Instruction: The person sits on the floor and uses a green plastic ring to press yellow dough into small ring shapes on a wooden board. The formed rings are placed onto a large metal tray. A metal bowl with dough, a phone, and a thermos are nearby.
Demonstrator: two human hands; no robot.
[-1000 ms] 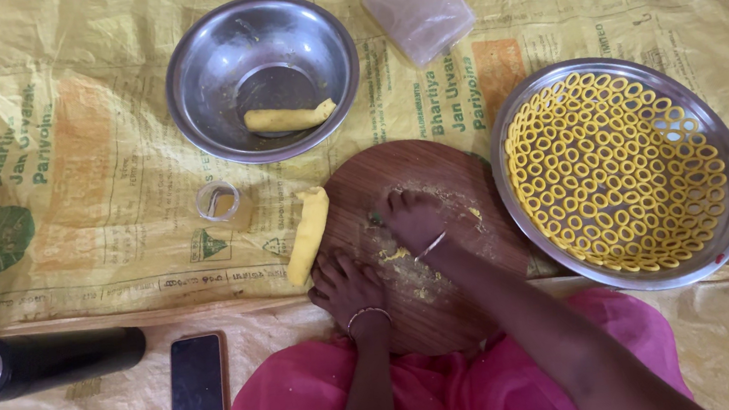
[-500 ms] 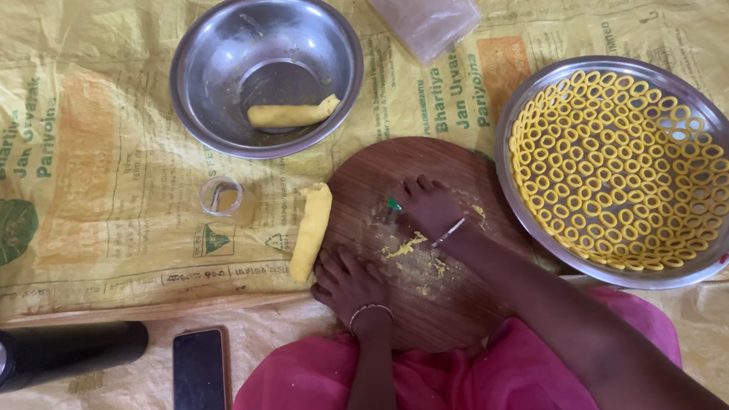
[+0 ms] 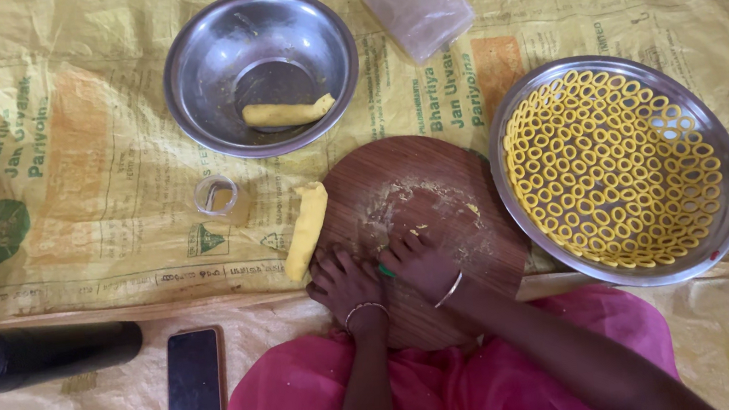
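At the far left a black flask (image 3: 40, 354) lies on its side, with a dark phone (image 3: 193, 386) flat just to its right. Farther off, a steel bowl (image 3: 191, 78) holds one yellow dough roll (image 3: 288, 111). A second dough log (image 3: 307, 230) rests on the left edge of the round wooden board (image 3: 436, 187). The left hand (image 3: 345, 280) is pressed flat at the board's near left edge, nothing gripped. The right hand (image 3: 423, 263) has been drawn back from the board's centre to its near side and is now curled over something small and green; the hold cannot be told. Crumbs are left mid-board. To the right, a steel tray (image 3: 718, 217) is filled with yellow dough rings (image 3: 610, 165).
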